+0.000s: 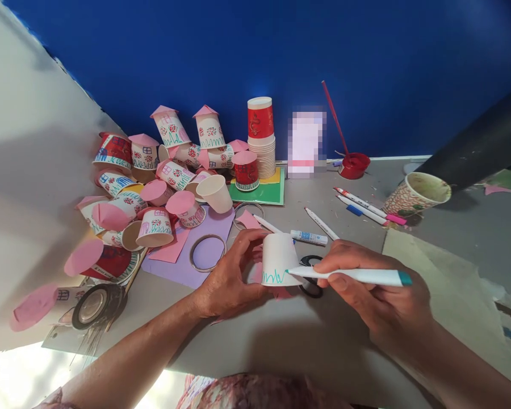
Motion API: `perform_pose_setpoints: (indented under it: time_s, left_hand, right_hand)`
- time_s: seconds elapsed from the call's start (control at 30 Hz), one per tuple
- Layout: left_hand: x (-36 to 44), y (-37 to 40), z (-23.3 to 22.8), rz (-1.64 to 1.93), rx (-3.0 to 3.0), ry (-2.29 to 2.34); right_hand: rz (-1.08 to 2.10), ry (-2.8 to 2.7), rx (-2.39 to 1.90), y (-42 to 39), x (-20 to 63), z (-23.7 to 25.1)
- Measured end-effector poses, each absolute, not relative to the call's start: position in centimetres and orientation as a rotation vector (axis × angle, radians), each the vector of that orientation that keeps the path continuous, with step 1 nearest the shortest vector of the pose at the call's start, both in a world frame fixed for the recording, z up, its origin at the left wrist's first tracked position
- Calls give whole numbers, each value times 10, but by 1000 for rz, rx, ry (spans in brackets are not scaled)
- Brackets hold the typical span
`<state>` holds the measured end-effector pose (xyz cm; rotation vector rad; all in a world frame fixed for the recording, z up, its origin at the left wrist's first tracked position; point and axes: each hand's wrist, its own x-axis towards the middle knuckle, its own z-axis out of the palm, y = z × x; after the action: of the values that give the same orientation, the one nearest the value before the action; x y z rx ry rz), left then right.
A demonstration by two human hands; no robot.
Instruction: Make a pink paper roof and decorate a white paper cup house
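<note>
A white paper cup [279, 253] is held upside down above the table by my left hand [234, 278], fingers and thumb around its left side. Green zigzag strokes run along the lower part of the cup. My right hand [378, 301] grips a white felt-tip marker [357, 276] with a green end, and its tip touches the cup at the right end of the strokes. Behind the right fingers lies a pair of black-handled scissors [311, 287], partly hidden. A glue stick [309, 237] lies just beyond the cup.
Several decorated cups with pink paper roofs [181, 201] crowd the left. A stack of cups [262, 136] stands at the back on a green sheet [264, 194]. Tape rolls [94, 307], purple paper [215, 224], loose markers [360, 207], a red pot [354, 166] and a patterned cup [421, 193] lie around.
</note>
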<state>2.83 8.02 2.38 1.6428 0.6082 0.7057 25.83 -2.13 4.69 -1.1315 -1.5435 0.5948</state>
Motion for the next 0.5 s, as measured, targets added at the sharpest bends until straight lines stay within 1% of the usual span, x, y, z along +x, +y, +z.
perform_pose_setpoints:
  time_s: [0.13, 0.27, 0.37, 0.5]
  left_hand:
    - [29, 80, 19, 714, 1599, 598]
    - [29, 80, 16, 706, 1540, 541]
    - [29, 81, 15, 710, 1519, 540]
    - [31, 81, 14, 697, 1462, 547]
  right_hand:
    - [638, -1596, -1112, -21, 261, 48]
    - [592, -1572, -1119, -20, 261, 50]
    - [657, -1574, -1098, -20, 261, 51]
    - [621, -1501, -1108, -20, 262, 52]
